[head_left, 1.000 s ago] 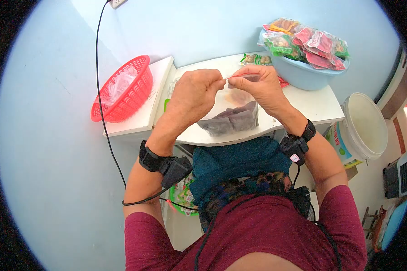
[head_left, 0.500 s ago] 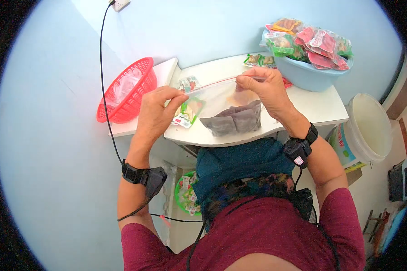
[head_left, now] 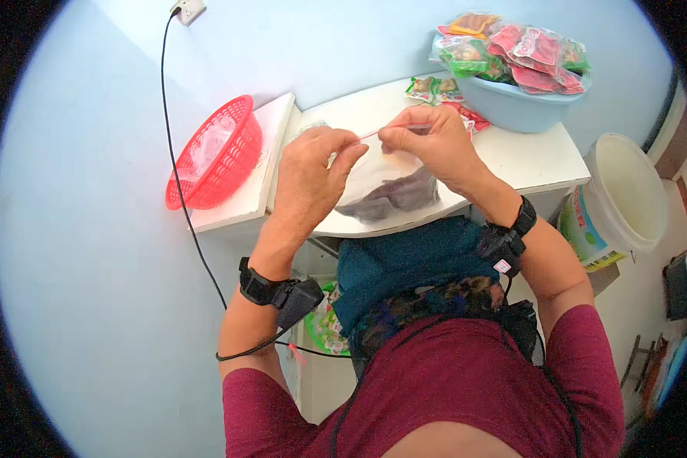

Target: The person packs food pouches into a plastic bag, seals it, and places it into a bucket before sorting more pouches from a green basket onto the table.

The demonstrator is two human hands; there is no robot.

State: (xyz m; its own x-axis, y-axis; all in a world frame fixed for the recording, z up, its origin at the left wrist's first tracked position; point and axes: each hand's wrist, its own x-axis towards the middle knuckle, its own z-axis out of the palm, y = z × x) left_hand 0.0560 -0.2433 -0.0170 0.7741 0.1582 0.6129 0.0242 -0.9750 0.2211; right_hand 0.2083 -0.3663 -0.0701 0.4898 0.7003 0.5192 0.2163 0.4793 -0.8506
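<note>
A clear zip bag point(head_left: 385, 172) with dark purple packets point(head_left: 393, 197) in its bottom stands on the white table point(head_left: 527, 164). My left hand point(head_left: 309, 179) pinches the red zip strip at the bag's top left. My right hand point(head_left: 427, 145) pinches the same strip at the top right. The two hands are close together over the bag's mouth. My left hand hides whatever lies beneath it on the table.
A red plastic basket point(head_left: 215, 160) holding clear plastic sits on a side shelf at the left. A pale blue basin point(head_left: 511, 107) heaped with snack packets stands at the back right. A white bucket point(head_left: 622, 195) is on the floor to the right. A black cable point(head_left: 179, 153) hangs from a wall socket.
My left hand was at the bag's far left end half a second ago; it has slid right along the zip strip toward my right hand. The bag now leans flatter.
</note>
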